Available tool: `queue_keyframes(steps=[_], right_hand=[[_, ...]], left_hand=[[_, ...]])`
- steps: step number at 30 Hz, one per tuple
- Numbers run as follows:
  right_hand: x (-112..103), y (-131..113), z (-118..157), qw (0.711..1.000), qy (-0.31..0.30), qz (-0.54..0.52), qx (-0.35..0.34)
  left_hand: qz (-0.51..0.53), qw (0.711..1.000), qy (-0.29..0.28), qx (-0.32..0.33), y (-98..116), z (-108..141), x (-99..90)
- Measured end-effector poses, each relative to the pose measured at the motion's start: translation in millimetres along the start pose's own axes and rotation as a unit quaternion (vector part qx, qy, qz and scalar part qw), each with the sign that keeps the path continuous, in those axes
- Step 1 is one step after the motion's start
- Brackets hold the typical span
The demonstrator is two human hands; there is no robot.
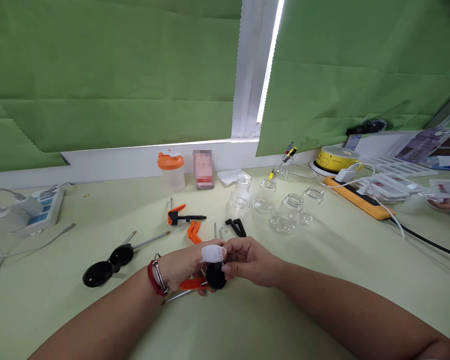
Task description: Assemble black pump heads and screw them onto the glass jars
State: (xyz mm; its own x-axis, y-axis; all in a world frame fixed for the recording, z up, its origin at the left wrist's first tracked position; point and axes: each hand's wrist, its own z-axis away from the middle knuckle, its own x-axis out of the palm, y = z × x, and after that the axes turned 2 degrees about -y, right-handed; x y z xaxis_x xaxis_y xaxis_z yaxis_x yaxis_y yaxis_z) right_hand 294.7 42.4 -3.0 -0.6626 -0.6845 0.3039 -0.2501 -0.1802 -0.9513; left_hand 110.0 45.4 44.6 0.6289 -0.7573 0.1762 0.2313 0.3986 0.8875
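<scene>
Low in the middle, my left hand (pixel 195 260) is closed around a round black disc (pixel 216 276) with an orange handle-like piece (pixel 193 284) beside it. White wrapping covers one of its digits. A thin metal rod (pixel 180 296) with a brown tip sticks out to the lower left; its attachment is hidden. My right hand (pixel 253 262) is closed in a pinch at the disc's upper right edge, and whatever its fingertips grip is hidden. Just beyond lie black angled parts (pixel 237 227), small metal pins (pixel 216 230), an orange angled part (pixel 194 232) and an orange-and-black tool (pixel 176 216).
Round dark sunglasses (pixel 110 264) lie at left, near a power strip (pixel 45 212). Several upturned glass jars (pixel 285 220) stand right of centre. An orange-lidded cup (pixel 172 175) stands behind. To the right are an orange power strip (pixel 360 200), a yellow container (pixel 337 159) and another person's hand (pixel 448 204).
</scene>
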Motion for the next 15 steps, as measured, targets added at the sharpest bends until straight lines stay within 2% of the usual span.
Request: queue_keyframes(steps=[15], right_hand=[[3.8,-2.3,0.5,1.000,0.000,0.016,-0.002]], left_hand=[[0.014,1.000,0.014,0.003,-5.5,1.0,-1.7]])
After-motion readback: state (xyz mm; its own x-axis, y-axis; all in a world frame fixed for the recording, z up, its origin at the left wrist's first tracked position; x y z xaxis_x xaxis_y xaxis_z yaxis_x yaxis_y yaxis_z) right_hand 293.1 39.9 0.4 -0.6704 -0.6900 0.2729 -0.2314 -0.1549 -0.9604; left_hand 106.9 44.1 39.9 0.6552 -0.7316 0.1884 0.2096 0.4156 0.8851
